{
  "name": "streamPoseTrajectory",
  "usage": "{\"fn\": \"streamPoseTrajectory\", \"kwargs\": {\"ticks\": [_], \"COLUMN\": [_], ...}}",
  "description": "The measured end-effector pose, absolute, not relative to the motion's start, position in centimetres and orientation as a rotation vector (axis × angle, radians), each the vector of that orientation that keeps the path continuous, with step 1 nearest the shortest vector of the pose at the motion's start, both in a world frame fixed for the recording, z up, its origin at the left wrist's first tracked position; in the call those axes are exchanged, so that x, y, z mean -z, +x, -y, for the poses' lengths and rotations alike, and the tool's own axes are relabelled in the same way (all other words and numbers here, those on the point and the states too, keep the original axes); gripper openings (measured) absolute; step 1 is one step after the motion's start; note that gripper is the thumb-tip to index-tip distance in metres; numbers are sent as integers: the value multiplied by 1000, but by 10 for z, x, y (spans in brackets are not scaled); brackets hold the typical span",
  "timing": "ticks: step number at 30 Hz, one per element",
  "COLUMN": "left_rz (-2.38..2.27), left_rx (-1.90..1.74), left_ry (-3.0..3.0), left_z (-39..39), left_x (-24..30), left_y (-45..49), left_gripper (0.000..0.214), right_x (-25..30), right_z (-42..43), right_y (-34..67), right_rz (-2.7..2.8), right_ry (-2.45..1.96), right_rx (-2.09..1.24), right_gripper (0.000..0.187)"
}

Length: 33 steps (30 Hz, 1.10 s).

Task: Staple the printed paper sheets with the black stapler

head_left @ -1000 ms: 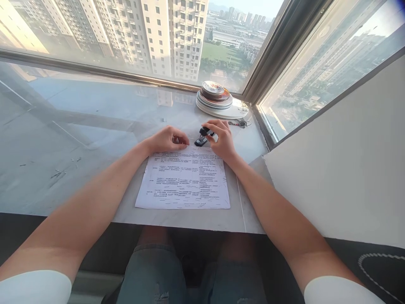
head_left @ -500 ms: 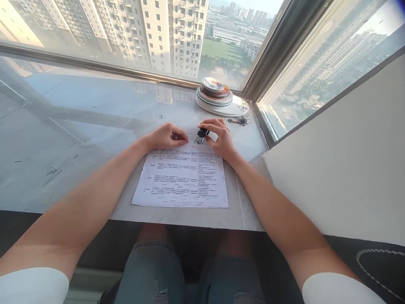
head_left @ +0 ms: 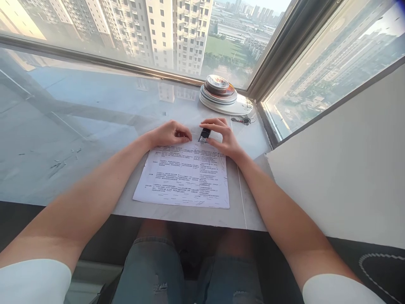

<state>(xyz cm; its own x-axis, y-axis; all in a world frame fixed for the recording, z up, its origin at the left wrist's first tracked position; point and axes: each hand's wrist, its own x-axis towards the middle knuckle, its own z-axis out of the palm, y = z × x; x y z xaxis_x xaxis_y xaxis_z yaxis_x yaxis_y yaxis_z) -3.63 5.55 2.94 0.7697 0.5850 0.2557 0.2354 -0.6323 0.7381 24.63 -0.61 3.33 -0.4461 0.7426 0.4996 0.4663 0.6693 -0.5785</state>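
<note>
A printed sheet of paper [head_left: 185, 175] lies on the pale marble sill [head_left: 95, 126] in front of me. At its far edge stands a small black stapler [head_left: 204, 135]. My right hand [head_left: 223, 137] has its fingers curled round the stapler and holds it at the paper's top edge. My left hand [head_left: 171, 134] rests on the top edge of the paper, fingers curled and pinched together beside the stapler; what is in them, if anything, I cannot make out.
A stack of plates [head_left: 221, 95] stands at the back right corner by the window frame, with a bunch of keys [head_left: 242, 120] beside it. Small scattered bits [head_left: 63, 160] lie on the sill at the left. A white wall [head_left: 332, 160] rises on the right.
My right hand has turned the stapler from lying slanted to standing end-on at the paper's top edge. My left hand has stayed at the paper's edge. The view has shifted slightly.
</note>
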Motion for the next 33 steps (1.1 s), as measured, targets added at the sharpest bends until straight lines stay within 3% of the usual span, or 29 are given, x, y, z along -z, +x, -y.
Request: {"fn": "streamPoseTrajectory", "kwargs": {"ticks": [8,33], "left_rz": [-595,-606], "left_rx": [-637,-646], "left_ry": [2249,2288], "left_z": [-56,-56], "left_x": [-29,-27], "left_y": [-36,-36], "left_gripper": [17,20], "right_x": [-22,-30], "right_z": [-8,-3], "right_y": [254,247], "right_rz": [1894,1973], "right_ry": [-1075,-1135], "right_rx": [-778,-806], "right_gripper": [52,61]}}
